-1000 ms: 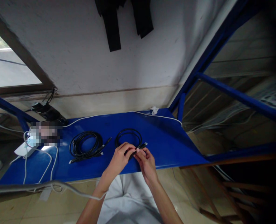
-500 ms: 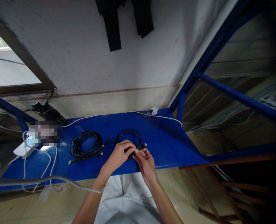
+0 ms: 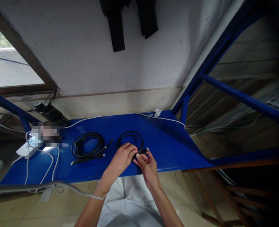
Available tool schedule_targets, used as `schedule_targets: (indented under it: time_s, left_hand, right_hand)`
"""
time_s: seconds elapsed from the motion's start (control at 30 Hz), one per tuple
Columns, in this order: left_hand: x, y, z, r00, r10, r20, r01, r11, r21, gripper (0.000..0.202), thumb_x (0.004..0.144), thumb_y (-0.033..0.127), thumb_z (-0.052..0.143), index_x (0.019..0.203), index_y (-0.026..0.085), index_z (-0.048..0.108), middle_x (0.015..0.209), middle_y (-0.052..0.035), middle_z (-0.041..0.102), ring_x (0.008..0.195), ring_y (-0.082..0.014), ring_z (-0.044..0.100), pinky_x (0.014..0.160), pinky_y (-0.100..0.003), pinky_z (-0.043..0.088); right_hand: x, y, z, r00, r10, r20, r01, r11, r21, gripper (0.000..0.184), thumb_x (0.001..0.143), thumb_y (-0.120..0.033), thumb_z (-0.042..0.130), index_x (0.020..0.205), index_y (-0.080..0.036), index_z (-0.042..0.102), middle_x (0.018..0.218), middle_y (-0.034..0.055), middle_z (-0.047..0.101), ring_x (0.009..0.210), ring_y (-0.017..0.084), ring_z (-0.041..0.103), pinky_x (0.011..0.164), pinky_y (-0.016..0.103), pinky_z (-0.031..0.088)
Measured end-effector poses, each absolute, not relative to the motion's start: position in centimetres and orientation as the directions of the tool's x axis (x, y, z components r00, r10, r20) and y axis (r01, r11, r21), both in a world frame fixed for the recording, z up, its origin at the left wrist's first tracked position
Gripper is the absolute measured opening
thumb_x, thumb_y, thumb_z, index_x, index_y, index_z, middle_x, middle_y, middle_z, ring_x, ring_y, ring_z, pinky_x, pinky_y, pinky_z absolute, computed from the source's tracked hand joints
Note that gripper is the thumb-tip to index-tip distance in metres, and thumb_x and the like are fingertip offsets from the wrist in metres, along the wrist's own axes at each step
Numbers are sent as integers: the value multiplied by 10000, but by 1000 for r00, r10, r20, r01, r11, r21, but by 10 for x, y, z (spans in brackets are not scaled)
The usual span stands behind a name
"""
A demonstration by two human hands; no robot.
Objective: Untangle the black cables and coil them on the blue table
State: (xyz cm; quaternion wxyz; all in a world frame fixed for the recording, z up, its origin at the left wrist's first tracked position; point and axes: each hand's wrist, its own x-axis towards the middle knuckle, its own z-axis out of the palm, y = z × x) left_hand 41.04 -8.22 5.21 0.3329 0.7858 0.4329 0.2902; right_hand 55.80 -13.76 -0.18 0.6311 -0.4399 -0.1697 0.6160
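A coiled black cable point(image 3: 130, 138) lies on the blue table point(image 3: 167, 142) in front of me. My left hand point(image 3: 122, 158) is closed over the near side of that coil. My right hand point(image 3: 147, 164) pinches the cable's loose ends, whose plugs point(image 3: 144, 150) stick out to the right of the coil. Both hands meet at the coil's near edge. A second, larger coil of black cable point(image 3: 87, 148) rests to the left, untouched, with its plug ends point(image 3: 105, 148) trailing toward the first coil.
White cables point(image 3: 52, 157) and a white adapter point(image 3: 26, 149) sit at the table's left end. A white cord point(image 3: 130, 114) runs along the back edge. A grey cable point(image 3: 47, 186) crosses below the front edge. Blue frame bars point(image 3: 236, 94) rise on the right.
My hands have stayed at the coil's near edge, drawing slightly closer together over the plug ends. The view has shifted a little.
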Motion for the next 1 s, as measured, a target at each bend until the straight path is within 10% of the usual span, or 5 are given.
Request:
schedule_targets:
  time_s: [0.63, 1.0]
  left_hand:
    - [386, -60, 52, 665, 737, 122, 302, -415, 858, 302, 1085, 335, 590, 1281, 249, 804, 1174, -84, 692, 1071, -181, 671, 957, -297, 519]
    - [381, -57, 63, 806, 560, 189, 420, -767, 485, 371, 1127, 260, 438, 1345, 247, 737, 1235, -82, 688, 1124, -207, 652, 1046, -345, 515]
  right_hand:
    - [559, -139, -7, 192, 920, -342, -643, -145, -752, 580, 711, -363, 1024, 1080, -240, 594, 820, -76, 745, 844, 136, 773, 886, 327, 707]
    - [561, -135, -9, 175, 925, -337, -686, -131, -715, 495, 679, -323, 1041, 1018, -219, 695, 986, -4, 815, 890, 134, 778, 838, 240, 673]
